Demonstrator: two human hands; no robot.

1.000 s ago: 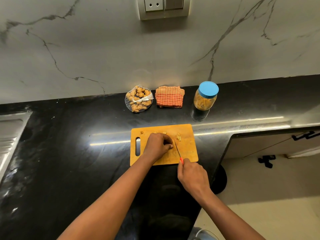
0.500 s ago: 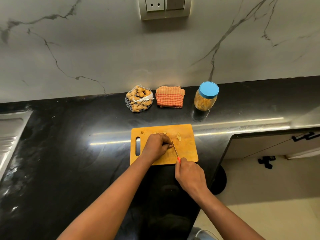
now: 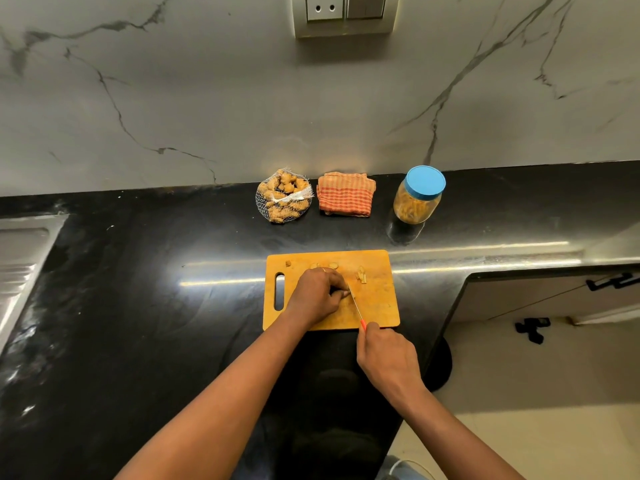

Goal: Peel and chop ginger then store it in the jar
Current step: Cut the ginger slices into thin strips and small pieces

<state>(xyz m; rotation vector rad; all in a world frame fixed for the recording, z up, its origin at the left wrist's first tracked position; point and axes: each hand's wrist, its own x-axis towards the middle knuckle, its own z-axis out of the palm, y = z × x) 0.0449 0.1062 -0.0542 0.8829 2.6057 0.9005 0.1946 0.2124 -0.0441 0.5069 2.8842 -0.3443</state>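
Ginger bits [image 3: 361, 274] lie in the middle of the picture, on the far part of the orange cutting board [image 3: 379, 308]. More ginger sits in a net bag [image 3: 284, 199] at the back by the wall, next to a folded cloth [image 3: 346, 195]. The jar [image 3: 417, 199] stands right of the cloth with its blue lid on and something yellow inside.

The left hand [image 3: 317, 294] is bent down on the board with its fingers curled close together. I think they pin a piece of ginger so it cannot roll, but the piece is hidden under the fingers. The right hand [image 3: 388, 355] is wrapped around the red handle of the knife [image 3: 355, 303] at the near edge of the board. The thin blade points away from the person and sits right beside the left fingertips, so each slice can be small.

Both arms reach in from the bottom of the picture. The left arm is long and slanted, and the right wrist bends a little inward. I think the chopping is partway done, and the jar step has not begun.
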